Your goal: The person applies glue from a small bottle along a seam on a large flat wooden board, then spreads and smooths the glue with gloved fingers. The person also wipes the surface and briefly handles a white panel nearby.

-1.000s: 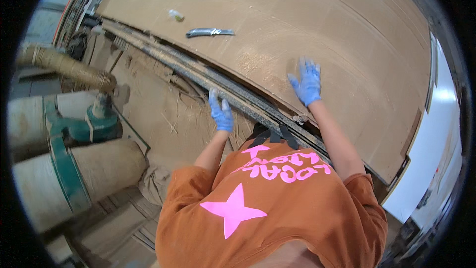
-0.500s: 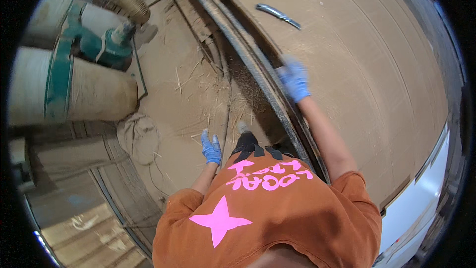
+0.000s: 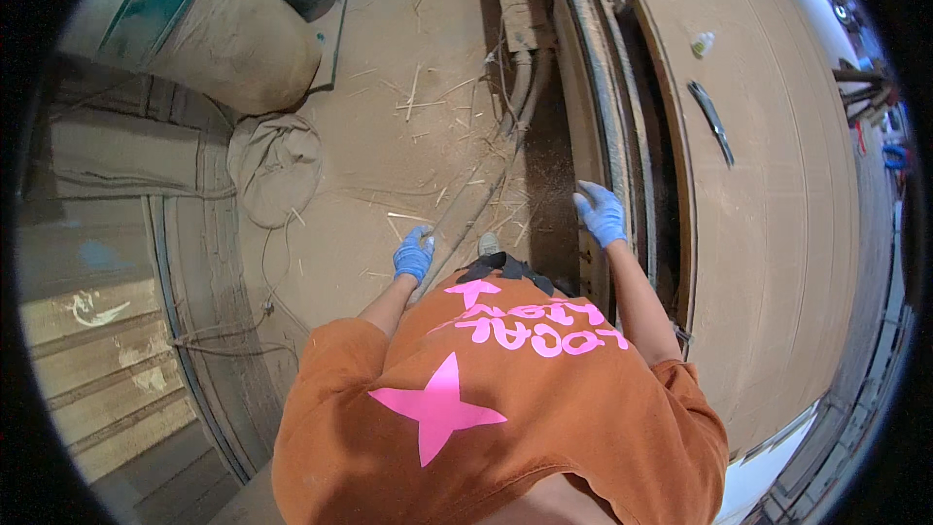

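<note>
Both of my hands wear blue gloves. My left hand (image 3: 414,255) hangs over the dusty floor, loosely curled with the fingers a little apart and nothing visible in it. My right hand (image 3: 602,215) is at the near side of the long metal rails (image 3: 622,136), fingers spread and holding nothing; whether it touches the rail I cannot tell. Beyond the rails lies a large brown board (image 3: 777,262). On it rest a dark utility knife (image 3: 712,123) and a small white-and-green bottle (image 3: 702,45).
Hoses (image 3: 520,97) and wood splinters (image 3: 413,92) lie across the floor ahead. A dusty cylindrical tank (image 3: 233,49) with a green band stands at the far left, near a crumpled cloth sack (image 3: 276,165). Stacked planks (image 3: 117,360) are at the left.
My view has turned, so the board and knife now sit farther right. My right hand has come off the board's edge to the near side of the rails. My left hand's fingers have curled slightly.
</note>
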